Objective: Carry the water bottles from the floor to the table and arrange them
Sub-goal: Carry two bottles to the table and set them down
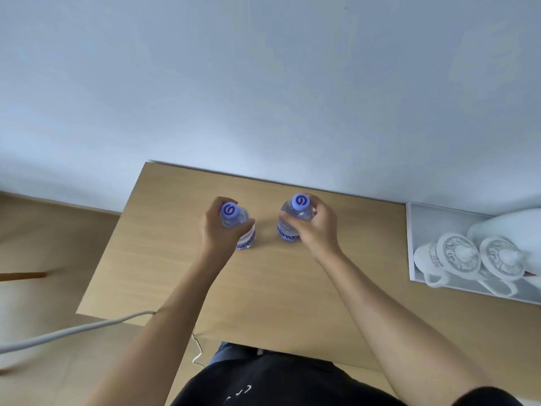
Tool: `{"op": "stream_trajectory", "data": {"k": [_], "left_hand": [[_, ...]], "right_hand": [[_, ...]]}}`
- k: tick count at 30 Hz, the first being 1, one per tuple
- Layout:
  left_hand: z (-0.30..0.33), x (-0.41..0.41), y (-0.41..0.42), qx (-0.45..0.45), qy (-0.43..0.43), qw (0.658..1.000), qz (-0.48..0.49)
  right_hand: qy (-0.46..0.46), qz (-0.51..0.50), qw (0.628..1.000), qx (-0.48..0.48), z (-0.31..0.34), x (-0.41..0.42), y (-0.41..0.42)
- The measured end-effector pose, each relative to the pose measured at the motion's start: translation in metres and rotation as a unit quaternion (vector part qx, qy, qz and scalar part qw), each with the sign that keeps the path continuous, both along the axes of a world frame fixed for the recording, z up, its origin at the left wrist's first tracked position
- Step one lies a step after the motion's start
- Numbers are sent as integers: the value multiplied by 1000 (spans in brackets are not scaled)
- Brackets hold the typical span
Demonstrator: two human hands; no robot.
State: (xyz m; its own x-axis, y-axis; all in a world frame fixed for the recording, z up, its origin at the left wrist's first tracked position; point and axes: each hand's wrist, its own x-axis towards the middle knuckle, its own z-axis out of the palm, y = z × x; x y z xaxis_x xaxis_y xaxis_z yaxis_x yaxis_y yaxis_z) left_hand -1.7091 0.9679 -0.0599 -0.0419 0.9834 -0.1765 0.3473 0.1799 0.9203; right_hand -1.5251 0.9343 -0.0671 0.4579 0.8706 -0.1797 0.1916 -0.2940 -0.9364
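Two clear water bottles with blue caps stand upright on the light wooden table (263,288), side by side near its far edge. My left hand (218,230) grips the left bottle (238,221) around its neck and shoulder. My right hand (314,227) grips the right bottle (295,213) the same way from the right side. Both bottle bases touch the tabletop, a small gap apart. Blue labels show low on each bottle, partly hidden by my fingers.
A white tray (415,230) at the table's right end holds two lidded white cups (456,256) and a white kettle (515,227). A pale wall runs behind the table. A grey cable (73,332) hangs at the left over the wooden floor.
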Motion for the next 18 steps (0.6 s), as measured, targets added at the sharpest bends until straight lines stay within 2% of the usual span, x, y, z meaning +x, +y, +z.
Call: {"op": "stream_trajectory", "data": {"k": [8, 18], "left_hand": [[-2, 14, 5, -2, 40, 999, -35], [-3, 8, -3, -7, 35, 998, -44]], "right_hand": [[10, 6, 1000, -12, -11, 7, -3], [7, 49, 998, -37, -11, 12, -6]]}}
